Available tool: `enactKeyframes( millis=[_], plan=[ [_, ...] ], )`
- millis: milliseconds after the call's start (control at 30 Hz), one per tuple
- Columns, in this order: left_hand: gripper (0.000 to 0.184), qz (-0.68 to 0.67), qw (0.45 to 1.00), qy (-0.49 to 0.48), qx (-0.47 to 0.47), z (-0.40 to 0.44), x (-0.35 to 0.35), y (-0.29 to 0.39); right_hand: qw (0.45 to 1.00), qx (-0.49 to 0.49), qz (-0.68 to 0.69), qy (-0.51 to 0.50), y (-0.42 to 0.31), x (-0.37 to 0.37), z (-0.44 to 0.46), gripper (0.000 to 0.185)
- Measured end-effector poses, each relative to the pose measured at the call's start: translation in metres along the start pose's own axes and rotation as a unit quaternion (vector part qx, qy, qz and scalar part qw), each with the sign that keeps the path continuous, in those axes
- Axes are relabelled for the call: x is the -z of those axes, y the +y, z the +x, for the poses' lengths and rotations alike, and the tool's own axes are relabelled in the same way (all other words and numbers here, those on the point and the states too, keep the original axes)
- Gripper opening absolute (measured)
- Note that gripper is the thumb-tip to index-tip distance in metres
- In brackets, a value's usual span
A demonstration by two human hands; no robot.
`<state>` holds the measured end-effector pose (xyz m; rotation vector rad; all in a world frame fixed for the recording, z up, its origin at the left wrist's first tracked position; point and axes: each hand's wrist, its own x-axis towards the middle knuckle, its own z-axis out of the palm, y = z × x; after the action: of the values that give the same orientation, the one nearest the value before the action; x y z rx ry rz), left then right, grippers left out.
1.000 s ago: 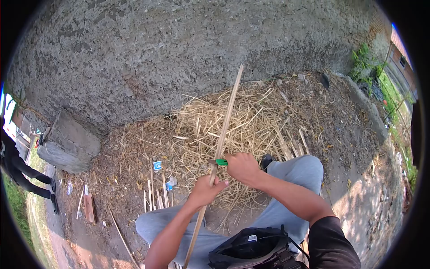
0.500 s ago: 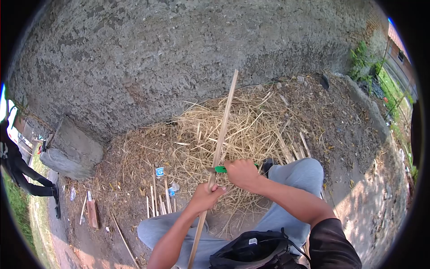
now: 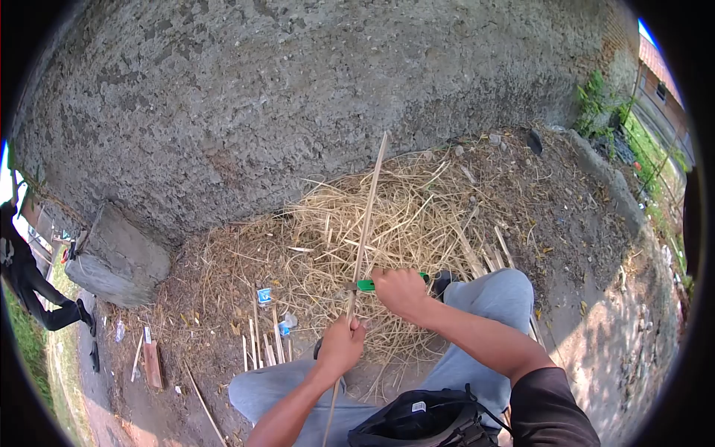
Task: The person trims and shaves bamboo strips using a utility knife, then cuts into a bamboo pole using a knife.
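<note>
A long, thin bamboo strip point(image 3: 368, 212) runs upright and slightly slanted in front of me, its lower end passing down between my legs. My left hand point(image 3: 341, 345) is closed around it below the middle. Just above that grip, the blade of a green-handled utility knife point(image 3: 366, 285) meets the strip. The knife's handle is wrapped in my right hand point(image 3: 402, 290), whose fingers cover most of it. Behind both hands spreads a heap of pale shavings point(image 3: 410, 216).
More strips point(image 3: 264, 346) lie by my left knee and others point(image 3: 491, 255) by my right. A black bag point(image 3: 417, 421) rests at my lap. A rough wall point(image 3: 298, 89) rises ahead, with a concrete block point(image 3: 123, 253) at left. Another person point(image 3: 33, 279) is at the far left.
The strip has turned to show a narrower side, and its top sits lower. My left hand has shifted slightly down; the knife stays at nearly the same place. The person at left has moved a leg.
</note>
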<state>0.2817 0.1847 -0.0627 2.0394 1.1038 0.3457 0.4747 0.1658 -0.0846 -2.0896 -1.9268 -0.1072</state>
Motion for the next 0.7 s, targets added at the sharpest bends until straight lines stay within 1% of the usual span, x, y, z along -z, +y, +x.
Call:
enactKeyframes(
  millis=[67,200,300,400,467,500,567,700],
  plan=[
    [0.020,0.013,0.997,-0.043,0.061,-0.008,0.000,0.005,0.999,-0.038,0.011,0.019,0.005,-0.004,0.009,0.010],
    [0.020,0.039,0.997,-0.024,0.054,-0.018,0.001,0.013,0.998,-0.035,0.010,0.045,0.011,0.002,0.013,0.011],
    [0.015,0.069,0.997,-0.005,0.027,-0.021,0.005,0.015,0.997,-0.027,-0.006,0.073,0.011,-0.006,0.016,0.008],
    [0.016,0.045,0.998,-0.021,0.029,-0.025,0.003,0.019,0.995,-0.031,-0.024,0.087,0.023,-0.014,0.020,0.008],
    [0.021,0.053,0.996,-0.063,0.022,-0.031,0.001,0.022,0.992,-0.090,-0.025,0.087,0.036,-0.011,0.026,0.007],
    [0.021,0.056,0.996,-0.063,0.020,-0.031,0.005,0.022,0.991,-0.093,-0.024,0.090,0.036,-0.013,0.027,0.007],
    [0.022,0.039,0.995,-0.079,0.044,-0.033,0.009,0.026,0.994,-0.086,-0.042,0.060,0.038,-0.015,0.027,0.007],
    [0.022,0.063,0.994,-0.080,0.032,-0.039,0.008,0.019,0.993,-0.074,-0.044,0.075,0.043,-0.020,0.028,0.006]
  ],
)
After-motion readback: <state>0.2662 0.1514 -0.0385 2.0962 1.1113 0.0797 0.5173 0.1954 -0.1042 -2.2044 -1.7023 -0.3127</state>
